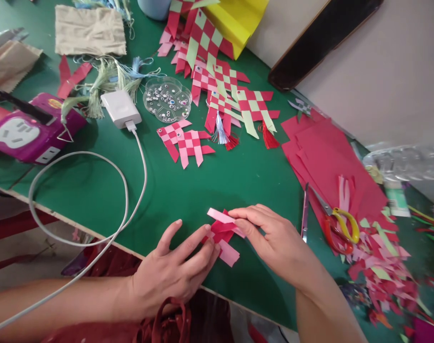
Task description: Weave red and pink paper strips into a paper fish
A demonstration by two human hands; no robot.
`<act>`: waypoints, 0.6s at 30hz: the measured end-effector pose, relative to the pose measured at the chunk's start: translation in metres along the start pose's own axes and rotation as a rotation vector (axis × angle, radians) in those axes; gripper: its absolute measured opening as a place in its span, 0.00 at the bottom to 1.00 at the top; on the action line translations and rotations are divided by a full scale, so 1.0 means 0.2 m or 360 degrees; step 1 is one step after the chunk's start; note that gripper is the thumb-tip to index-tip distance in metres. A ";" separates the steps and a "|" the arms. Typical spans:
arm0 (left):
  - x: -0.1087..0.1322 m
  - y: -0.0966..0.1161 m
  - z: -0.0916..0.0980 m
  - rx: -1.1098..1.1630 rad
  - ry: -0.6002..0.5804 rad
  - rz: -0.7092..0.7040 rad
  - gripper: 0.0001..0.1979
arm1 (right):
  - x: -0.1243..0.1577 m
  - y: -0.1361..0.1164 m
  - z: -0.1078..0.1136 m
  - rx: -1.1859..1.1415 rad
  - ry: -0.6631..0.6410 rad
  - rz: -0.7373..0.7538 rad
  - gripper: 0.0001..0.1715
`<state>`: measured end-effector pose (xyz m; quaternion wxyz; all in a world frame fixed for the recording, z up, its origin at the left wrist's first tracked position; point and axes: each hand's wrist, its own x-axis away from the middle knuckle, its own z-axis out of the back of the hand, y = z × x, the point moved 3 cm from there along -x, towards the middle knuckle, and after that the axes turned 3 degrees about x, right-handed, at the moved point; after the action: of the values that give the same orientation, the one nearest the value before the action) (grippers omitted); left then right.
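Observation:
Red and pink folded paper strips (224,232), partly interlaced, are held above the green table near its front edge. My left hand (186,264) closes on their left side with several fingertips, one finger stretched away from the others. From the right, my right hand (274,238) pinches a pink strip and the red paper under it between thumb and fingertips. Two woven pink-and-red paper fish (190,145) lie farther back. Beyond them is a pile of checkered red, pink and pale green paper fish (204,40), some with tassels.
Yellow-and-red-handled scissors (340,228) lie at right by red paper sheets (326,147) and paper scraps (385,271). A clear tray of googly eyes (167,100) stands at the back. A white cable (126,190) loops from a charger (120,109) across the left edge.

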<state>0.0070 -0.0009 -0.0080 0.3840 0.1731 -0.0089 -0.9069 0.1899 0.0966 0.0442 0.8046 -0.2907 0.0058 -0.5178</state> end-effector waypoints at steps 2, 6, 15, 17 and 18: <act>0.00 0.00 0.00 -0.0013 0.0015 -0.0002 0.17 | 0.03 0.02 -0.01 -0.0032 0.0053 -0.0108 0.15; 0.00 0.00 0.01 -0.0029 0.0028 -0.0005 0.17 | 0.08 0.04 -0.04 -0.0133 0.0119 -0.0282 0.18; 0.00 -0.01 0.01 0.0043 -0.0220 -0.0068 0.34 | 0.11 -0.02 -0.14 0.0054 0.0330 -0.0142 0.07; -0.01 -0.01 0.02 0.0057 -0.0241 -0.0071 0.35 | 0.12 -0.03 -0.15 0.0138 0.0382 -0.0054 0.07; -0.01 -0.02 0.03 0.0068 -0.0250 -0.0076 0.36 | 0.12 -0.03 -0.16 0.0168 0.0403 -0.0014 0.07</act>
<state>0.0046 0.0028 -0.0024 0.3567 0.1098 -0.0541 -0.9261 0.1855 0.0605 0.0286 0.8093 -0.1804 0.0790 -0.5534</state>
